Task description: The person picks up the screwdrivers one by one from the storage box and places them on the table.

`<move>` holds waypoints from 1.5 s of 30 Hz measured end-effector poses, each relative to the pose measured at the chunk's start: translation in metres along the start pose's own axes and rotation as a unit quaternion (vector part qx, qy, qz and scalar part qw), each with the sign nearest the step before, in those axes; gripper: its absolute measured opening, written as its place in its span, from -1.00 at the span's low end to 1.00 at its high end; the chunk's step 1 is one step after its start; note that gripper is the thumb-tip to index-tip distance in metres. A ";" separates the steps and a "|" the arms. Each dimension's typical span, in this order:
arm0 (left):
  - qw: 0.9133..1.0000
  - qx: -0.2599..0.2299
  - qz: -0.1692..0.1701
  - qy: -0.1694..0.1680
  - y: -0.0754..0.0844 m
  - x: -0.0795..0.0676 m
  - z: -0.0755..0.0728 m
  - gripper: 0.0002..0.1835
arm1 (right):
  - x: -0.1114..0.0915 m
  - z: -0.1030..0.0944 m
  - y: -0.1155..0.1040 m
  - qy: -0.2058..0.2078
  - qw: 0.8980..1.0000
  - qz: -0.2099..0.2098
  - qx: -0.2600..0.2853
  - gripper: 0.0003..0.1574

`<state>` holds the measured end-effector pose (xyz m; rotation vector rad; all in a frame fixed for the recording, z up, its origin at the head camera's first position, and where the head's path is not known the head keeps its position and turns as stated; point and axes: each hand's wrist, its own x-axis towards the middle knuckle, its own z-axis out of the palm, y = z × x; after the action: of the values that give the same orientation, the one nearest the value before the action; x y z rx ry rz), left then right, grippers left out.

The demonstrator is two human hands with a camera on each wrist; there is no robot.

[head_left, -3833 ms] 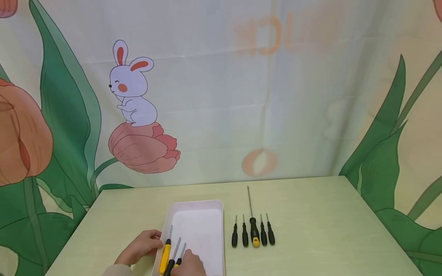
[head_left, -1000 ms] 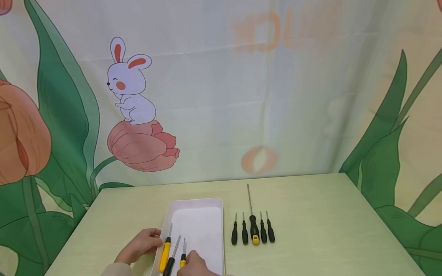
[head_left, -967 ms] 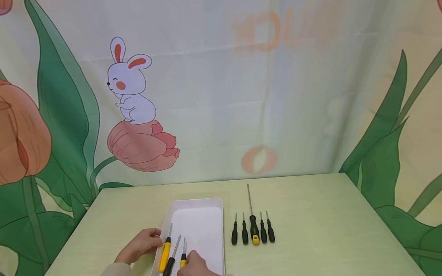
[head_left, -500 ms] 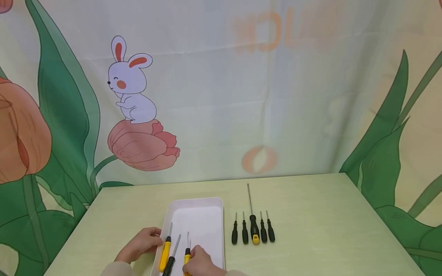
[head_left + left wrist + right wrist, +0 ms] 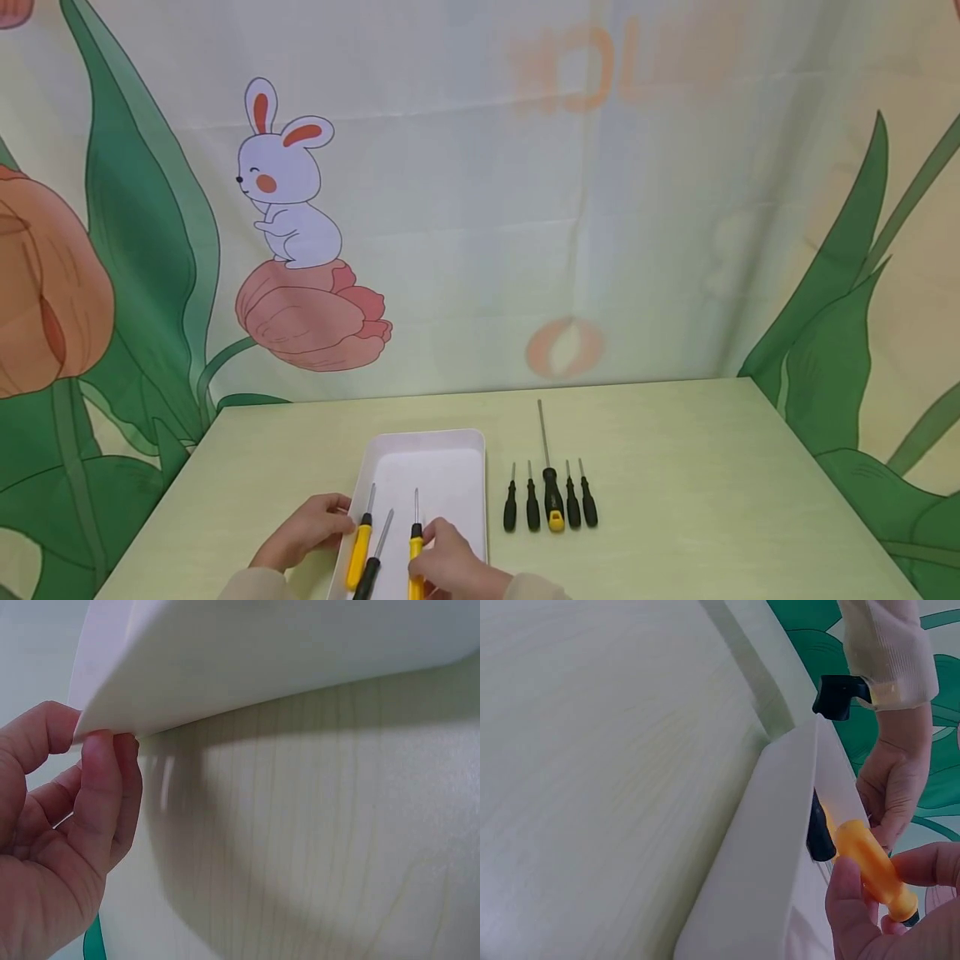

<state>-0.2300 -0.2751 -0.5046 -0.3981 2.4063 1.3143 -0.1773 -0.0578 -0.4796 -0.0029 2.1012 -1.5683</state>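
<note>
My left hand [image 5: 309, 529] grips the left rim of a white tray [image 5: 450, 475]; in the left wrist view its thumb and fingers pinch the edge of the tray wall [image 5: 247, 664]. Between the thumb and fingers of my right hand [image 5: 457, 562] is a screwdriver with a yellow handle [image 5: 416, 547], held over the tray with its thin shaft pointing away from me. Up close in the right wrist view, the fingertips hold the sides of that yellow handle [image 5: 870, 862]. Along the tray's left side lie another yellow-handled screwdriver [image 5: 359, 557] and a black-handled screwdriver [image 5: 368, 573].
Right of the tray, several small black screwdrivers [image 5: 533, 510] lie in a row on the pale table [image 5: 675, 483], shafts pointing away. Among them is a longer black-and-yellow screwdriver [image 5: 553, 500]. A printed curtain [image 5: 465, 208] hangs behind the table's far edge.
My right hand has moved right and farther from me, carrying the yellow-handled screwdriver away from the other two in the tray. My left hand has kept its place on the rim.
</note>
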 end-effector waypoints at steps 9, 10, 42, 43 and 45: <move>1.000 0.015 -0.014 -0.004 0.001 0.001 -0.001 -0.59 | 0.000 -0.016 -0.002 -0.010 1.000 0.009 0.009 -0.65; 1.000 0.016 -0.015 -0.005 0.001 0.001 -0.001 -0.58 | 0.000 -0.018 -0.002 -0.011 1.000 0.008 0.010 -0.64; 1.000 0.008 -0.005 0.009 0.003 -0.003 0.001 -0.59 | 0.011 -0.101 0.005 0.012 0.997 -0.012 0.073 -0.53; 1.000 0.007 -0.004 0.010 0.004 -0.003 0.002 -0.59 | 0.010 -0.103 0.005 0.013 0.997 -0.013 0.072 -0.53; 1.000 0.006 -0.004 0.010 0.004 -0.004 0.002 -0.59 | 0.010 -0.108 0.006 0.014 0.997 -0.014 0.071 -0.52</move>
<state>-0.2279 -0.2715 -0.5012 -0.4183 2.4258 1.2973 -0.2280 0.0380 -0.4670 0.0397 2.0145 -1.7413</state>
